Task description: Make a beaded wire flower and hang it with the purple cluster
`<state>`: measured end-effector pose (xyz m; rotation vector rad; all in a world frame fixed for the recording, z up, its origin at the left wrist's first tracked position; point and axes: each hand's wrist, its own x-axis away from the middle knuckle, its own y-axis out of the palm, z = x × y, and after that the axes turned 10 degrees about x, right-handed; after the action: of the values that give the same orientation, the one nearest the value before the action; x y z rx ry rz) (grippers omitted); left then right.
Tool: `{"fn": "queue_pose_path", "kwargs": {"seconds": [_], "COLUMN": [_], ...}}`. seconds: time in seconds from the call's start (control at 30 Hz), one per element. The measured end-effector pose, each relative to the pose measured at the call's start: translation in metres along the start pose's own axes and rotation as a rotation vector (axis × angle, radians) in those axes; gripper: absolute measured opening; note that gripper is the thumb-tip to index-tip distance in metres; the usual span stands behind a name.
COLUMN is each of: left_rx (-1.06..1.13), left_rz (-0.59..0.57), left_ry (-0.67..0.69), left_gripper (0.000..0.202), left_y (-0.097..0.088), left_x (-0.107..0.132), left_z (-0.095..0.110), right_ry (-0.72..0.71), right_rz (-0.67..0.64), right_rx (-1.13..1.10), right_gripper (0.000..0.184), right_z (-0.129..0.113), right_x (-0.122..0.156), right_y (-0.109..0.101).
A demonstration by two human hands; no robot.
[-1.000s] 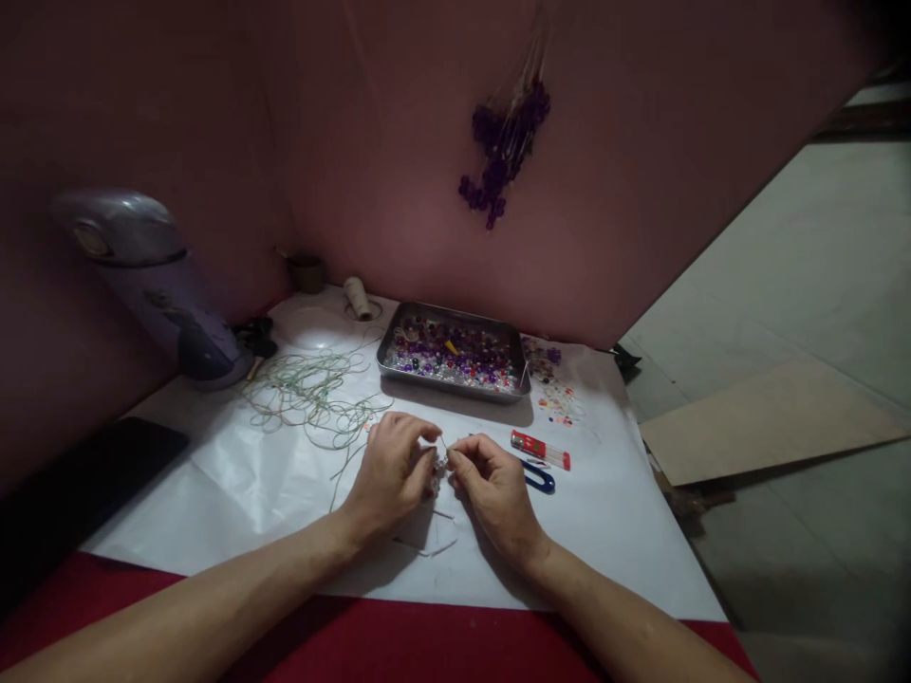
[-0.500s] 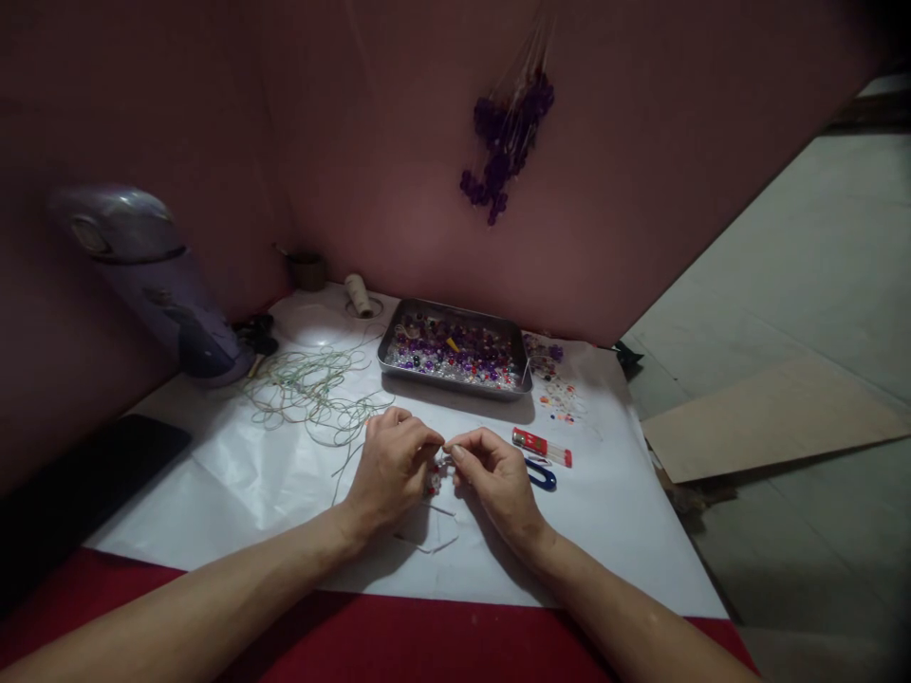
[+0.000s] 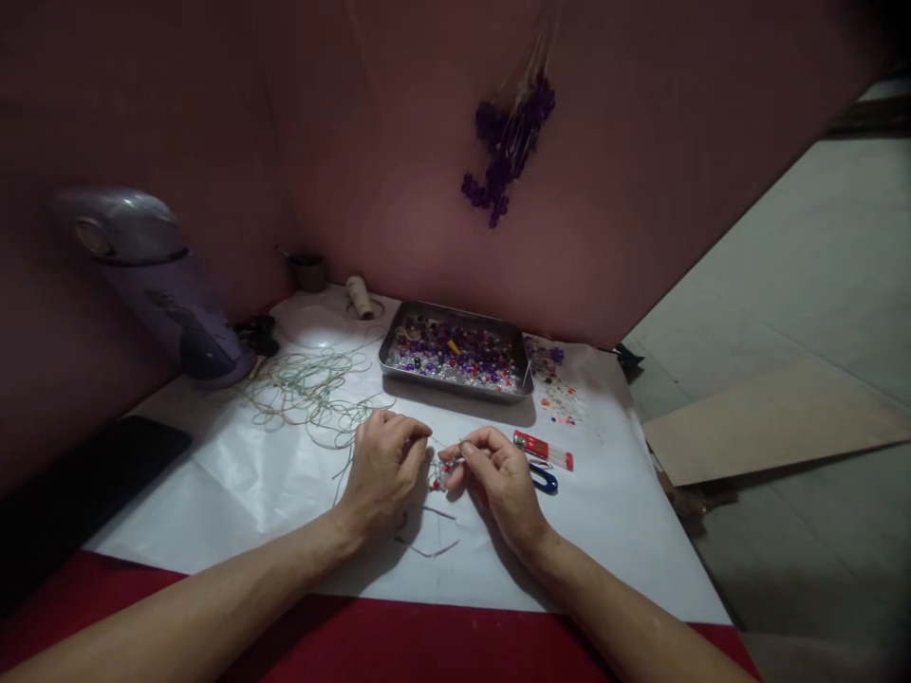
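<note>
My left hand (image 3: 388, 465) is closed in a pinch, with a thin thread (image 3: 442, 441) running from its fingertips toward the other hand. Thumb and forefinger of my right hand (image 3: 494, 470) are pressed together on a small piece of beadwork (image 3: 439, 476) made of clear and red beads. The beadwork hangs between the hands, just above the white sheet; part of it is hidden by the right fingers. Below the hands, thin cord pieces (image 3: 431, 550) lie on the sheet. Beyond them stands a metal tray (image 3: 455, 387) full of purple, clear and red beads.
Tangled cord (image 3: 306, 389) spreads at left, near a purple bottle (image 3: 171, 294) and a dark flat object (image 3: 106, 474). A red-capped clear tube (image 3: 545, 450) and blue thread snips (image 3: 545, 478) lie right. Loose beads (image 3: 562, 403) and a thread spool (image 3: 360, 297) are farther back.
My hands have moved slightly apart, the left fingertips going left and up, and thread now shows between them. More of the red and clear beadwork is visible.
</note>
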<state>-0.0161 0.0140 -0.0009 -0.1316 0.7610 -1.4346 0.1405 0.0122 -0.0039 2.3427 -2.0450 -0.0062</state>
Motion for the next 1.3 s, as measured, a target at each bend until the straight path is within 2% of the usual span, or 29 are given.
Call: {"fn": "queue_pose_path", "kwargs": {"seconds": [0.13,0.27,0.33,0.4,0.5,0.67,1.0,1.2,1.3], "left_rx": [-0.049,0.0,0.129,0.245,0.296,0.299,0.316,0.371,0.374], "left_rz": [0.023,0.056,-0.01,-0.108,-0.191,-0.212,-0.227,-0.223,-0.232], "left_ry": [0.027,0.221,0.327,0.359,0.286,0.147,0.054,-0.084,-0.096], "left_gripper": [0.014,0.023,0.032,0.037,0.031,0.016,0.014,0.016,0.016], "left_y": [0.0,0.0,0.001,0.003,0.007,0.008,0.006,0.005,0.004], "left_x": [-0.001,-0.001,0.0,0.001,0.002,-0.001,-0.002,0.0,0.0], "left_z": [-0.007,-0.009,-0.007,-0.004,-0.001,0.003,0.005,0.006,0.007], "right_ry": [-0.012,-0.026,-0.047,-0.072,-0.094,-0.081,-0.06,-0.063,-0.064], "right_rz": [-0.002,0.004,-0.007,-0.02,-0.022,-0.015,-0.01,-0.016,-0.02], "right_rx": [0.023,0.099,0.14,0.174,0.208,0.219,0.188,0.155,0.147], "right_gripper": [0.016,0.017,0.017,0.017,0.016,0.017,0.014,0.015,0.015], "right_z": [0.002,0.005,0.006,0.006,0.007,0.004,0.005,0.006,0.006], "right_x": [-0.001,-0.002,-0.002,-0.002,-0.002,-0.001,0.0,0.0,0.0], "right_y": [0.0,0.0,0.0,0.0,-0.001,-0.001,0.001,0.0,0.0]}}
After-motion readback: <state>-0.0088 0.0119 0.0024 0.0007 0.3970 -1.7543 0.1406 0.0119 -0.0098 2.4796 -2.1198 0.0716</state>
